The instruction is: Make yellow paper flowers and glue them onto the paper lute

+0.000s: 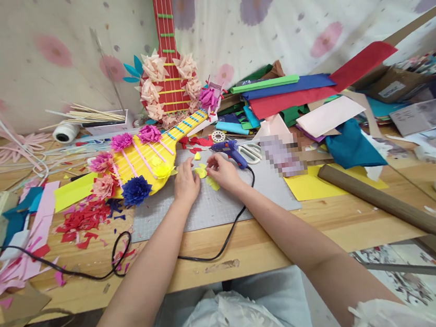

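Head view
Yellow paper piece (202, 172): small, bright yellow, crumpled and petal-like. It lies on the grey cutting mat (215, 211), between the two hands and just in front of the yellow paper guitar's body.
Right hand (224, 173): fingertips are drawn together and pinch the right edge of the yellow paper piece. The wrist rests on the mat, with a second yellow scrap (213, 184) under the fingers.
Left hand (186, 182): knuckles up and fingers curled down onto the mat, just left of the piece. I cannot tell whether it grips anything.
Writing: a white label on the cardboard box (389, 89) at the right is too blurred to read.
Yellow paper guitar (149, 166): lies flat on the table, with pink strips for strings and pink, peach and dark blue paper flowers round its body.
Red paper guitar (169, 59): stands upright against the flowered cloth wall, ringed with pale flowers.
Glue gun (231, 150): blue, just beyond the right hand. Its black cord (227, 241) loops across the mat and over the table edge.
Scissors (251, 152): lie just right of the glue gun.
Red paper scraps (83, 221): heaped on the wooden table (327, 224), left of the mat.
Coloured paper sheets (292, 92): piled at the back right.
Brown cardboard tube (379, 200): lies slantwise across a yellow sheet, well apart from the hands.
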Available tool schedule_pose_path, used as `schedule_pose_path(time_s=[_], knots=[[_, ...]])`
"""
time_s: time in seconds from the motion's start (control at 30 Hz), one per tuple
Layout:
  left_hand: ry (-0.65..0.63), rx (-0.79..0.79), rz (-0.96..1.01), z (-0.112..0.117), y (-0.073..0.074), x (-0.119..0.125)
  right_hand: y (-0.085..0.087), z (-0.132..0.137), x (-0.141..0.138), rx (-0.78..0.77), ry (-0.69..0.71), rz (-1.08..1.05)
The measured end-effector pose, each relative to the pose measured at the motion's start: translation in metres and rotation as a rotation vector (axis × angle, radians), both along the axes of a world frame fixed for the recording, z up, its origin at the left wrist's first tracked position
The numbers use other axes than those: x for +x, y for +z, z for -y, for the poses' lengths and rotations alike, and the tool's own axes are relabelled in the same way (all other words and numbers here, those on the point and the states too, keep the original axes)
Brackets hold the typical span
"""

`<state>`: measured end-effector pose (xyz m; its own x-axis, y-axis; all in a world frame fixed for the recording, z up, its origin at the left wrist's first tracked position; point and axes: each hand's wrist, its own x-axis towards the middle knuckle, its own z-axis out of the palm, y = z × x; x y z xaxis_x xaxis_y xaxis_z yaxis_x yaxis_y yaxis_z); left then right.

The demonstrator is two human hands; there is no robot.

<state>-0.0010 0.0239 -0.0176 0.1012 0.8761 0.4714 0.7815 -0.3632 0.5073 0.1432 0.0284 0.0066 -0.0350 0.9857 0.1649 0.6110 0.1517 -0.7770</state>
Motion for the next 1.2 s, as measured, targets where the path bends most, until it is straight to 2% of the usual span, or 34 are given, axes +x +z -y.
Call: schedule_pose_path(time_s=[0.13, 0.23, 0.3, 0.43, 0.57, 0.7, 0.83, 0.97, 1.1, 1.2], knots=[[0.007, -0.041, -0.024, 0.0, 0.0, 0.0, 0.01, -0.005, -0.015, -0.085, -0.005, 0.148], [-0.006, -0.057, -0.029, 0.002, 0.001, -0.001, 0.01, -0.01, -0.023, -0.135, -0.012, 0.207], [-0.01, -0.062, -0.031, 0.002, 0.001, -0.001, 0.007, -0.013, -0.025, -0.132, -0.014, 0.16], [0.004, -0.078, -0.039, 0.002, 0.0, 0.0, 0.004, -0.017, -0.019, -0.131, 0.0, -0.087], [0.023, -0.071, -0.015, 0.001, -0.001, 0.001, 0.007, -0.017, 0.001, -0.174, 0.133, -0.296], [0.002, -0.047, 0.025, 0.001, 0.002, 0.001, 0.01, -0.011, 0.018, -0.164, 0.231, -0.285], [-0.092, 0.028, 0.166, 0.005, 0.007, 0.002, 0.014, -0.005, 0.021, -0.044, 0.269, -0.123], [-0.213, -0.131, 0.414, 0.007, 0.008, 0.005, 0.019, 0.0, 0.015, 0.032, 0.34, -0.014], [-0.193, -0.279, 0.647, 0.006, 0.004, 0.006, 0.021, 0.004, 0.015, 0.09, 0.34, -0.015], [-0.138, -0.314, 0.745, 0.006, 0.004, 0.005, 0.027, 0.009, 0.029, 0.081, 0.302, 0.008]])
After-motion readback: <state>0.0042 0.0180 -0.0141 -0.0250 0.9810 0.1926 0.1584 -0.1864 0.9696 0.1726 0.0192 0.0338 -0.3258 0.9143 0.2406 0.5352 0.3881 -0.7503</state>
